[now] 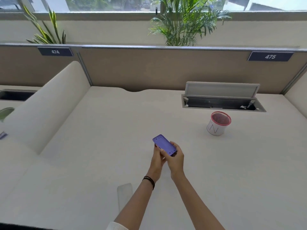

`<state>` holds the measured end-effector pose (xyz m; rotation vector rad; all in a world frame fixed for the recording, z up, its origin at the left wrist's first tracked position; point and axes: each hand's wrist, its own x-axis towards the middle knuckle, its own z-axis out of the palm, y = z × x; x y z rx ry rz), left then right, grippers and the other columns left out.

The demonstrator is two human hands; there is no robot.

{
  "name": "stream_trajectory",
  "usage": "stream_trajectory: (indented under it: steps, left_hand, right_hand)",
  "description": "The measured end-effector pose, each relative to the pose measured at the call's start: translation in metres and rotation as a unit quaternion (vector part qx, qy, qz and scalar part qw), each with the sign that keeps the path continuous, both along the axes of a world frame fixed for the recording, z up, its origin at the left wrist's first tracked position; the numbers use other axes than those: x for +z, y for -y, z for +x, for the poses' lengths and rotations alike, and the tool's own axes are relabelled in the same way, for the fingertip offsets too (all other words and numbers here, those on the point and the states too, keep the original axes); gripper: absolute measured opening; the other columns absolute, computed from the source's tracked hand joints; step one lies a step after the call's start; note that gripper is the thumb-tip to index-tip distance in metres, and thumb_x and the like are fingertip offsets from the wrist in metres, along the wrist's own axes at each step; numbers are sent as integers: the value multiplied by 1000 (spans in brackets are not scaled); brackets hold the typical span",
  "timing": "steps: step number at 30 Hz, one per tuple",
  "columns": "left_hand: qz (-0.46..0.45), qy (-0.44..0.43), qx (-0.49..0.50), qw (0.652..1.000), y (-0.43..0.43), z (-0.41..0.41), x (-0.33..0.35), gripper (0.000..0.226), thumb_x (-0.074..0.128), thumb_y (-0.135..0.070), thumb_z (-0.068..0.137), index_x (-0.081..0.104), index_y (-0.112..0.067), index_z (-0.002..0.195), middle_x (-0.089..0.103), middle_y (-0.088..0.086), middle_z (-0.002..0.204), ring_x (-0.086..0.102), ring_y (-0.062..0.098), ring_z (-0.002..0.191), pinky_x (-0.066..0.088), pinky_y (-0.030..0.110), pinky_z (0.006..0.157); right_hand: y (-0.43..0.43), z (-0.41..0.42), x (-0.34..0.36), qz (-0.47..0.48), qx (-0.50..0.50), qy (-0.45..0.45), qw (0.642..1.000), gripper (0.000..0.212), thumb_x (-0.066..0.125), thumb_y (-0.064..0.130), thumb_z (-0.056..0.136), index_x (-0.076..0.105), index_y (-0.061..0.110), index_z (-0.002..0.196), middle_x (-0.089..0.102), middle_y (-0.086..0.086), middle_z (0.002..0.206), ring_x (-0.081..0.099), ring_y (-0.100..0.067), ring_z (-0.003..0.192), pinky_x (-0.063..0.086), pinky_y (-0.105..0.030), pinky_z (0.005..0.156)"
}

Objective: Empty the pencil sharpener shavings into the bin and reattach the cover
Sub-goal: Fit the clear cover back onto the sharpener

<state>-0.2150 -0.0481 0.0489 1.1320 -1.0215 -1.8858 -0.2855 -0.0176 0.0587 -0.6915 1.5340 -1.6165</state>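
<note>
I see both hands meeting over the middle of the desk (pixel 99 130), and the purple sharpener (pixel 164 145) is held between them, raised off the surface. The left hand (pixel 157 161) wraps it from the 8 o'clock side, fingers curled under and a thumb along its near long edge. The right hand (pixel 176 159) grips the near short end from about 4 o'clock, fingers closed over that end. The sharpener is a flat rounded block tilted so its far end points toward 11 o'clock; its broad face, with small holes near each end, looks up at me. I cannot tell whether a cover sits on it.

The bin (pixel 219 123), a small round mesh cup with a red rim and white wrap, stands upright at 2 o'clock from the hands, well apart from them, with bare desk between. Just beyond the bin, at 1 o'clock, an open cable hatch (pixel 222 103) is sunk in the desk, its lid (pixel 221 89) tipped up against the back partition (pixel 149 68).

A clear flat piece (pixel 125 192) lies on the desk at 7 o'clock from the hands, just beside the left forearm. A padded divider (pixel 49 103) bounds the desk on the left; the right side wall closes at 3 o'clock. The left wrist carries a dark band (pixel 149 180).
</note>
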Motion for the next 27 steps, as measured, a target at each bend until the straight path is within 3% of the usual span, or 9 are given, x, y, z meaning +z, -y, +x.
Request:
stream_trajectory:
  steps: [4,9,13,16,22,27]
  left_hand:
    - [49,-39,96,993,-1,30,-3,56,22,-47,100,52,-9,130,68,4,109,63,19,102,50,33,94]
    - [75,-82,163,980,5,64,-9,60,19,-51,99,47,-8,131,62,11,116,62,23,102,55,30,85]
    - [83,-92,210,970,9,92,-15,65,18,-53,98,46,-5,132,55,21,123,59,31,101,48,38,88]
    - [83,-107,237,962,11,108,-14,64,16,-53,98,42,-9,137,62,14,110,61,29,97,48,35,79]
    - [83,-122,226,963,14,129,-11,65,14,-54,97,39,-12,140,68,9,97,69,21,84,53,33,73]
    - [89,-132,222,962,9,140,-15,69,12,-56,96,39,-10,140,72,10,90,73,18,73,52,36,75]
  right_hand:
    - [-5,37,-5,-2,79,-5,997,47,73,5,76,52,20,116,62,5,107,61,-6,100,51,-9,75]
    - [-9,59,-18,5,165,-33,986,43,69,11,82,55,11,122,63,2,117,61,-10,106,52,-16,83]
    - [-15,72,-28,32,186,-37,981,23,57,5,89,62,17,108,67,2,107,62,-9,100,49,-10,77]
    - [-21,78,-42,80,234,-64,967,22,53,6,91,62,18,107,65,2,108,60,-9,100,46,-12,79]
    - [-19,99,-54,97,317,-248,910,19,56,4,86,65,9,102,65,-6,102,59,-12,87,43,-4,72]
    - [-15,106,-56,80,359,-354,860,13,59,6,81,69,8,89,62,-6,86,56,-16,76,45,-20,69]
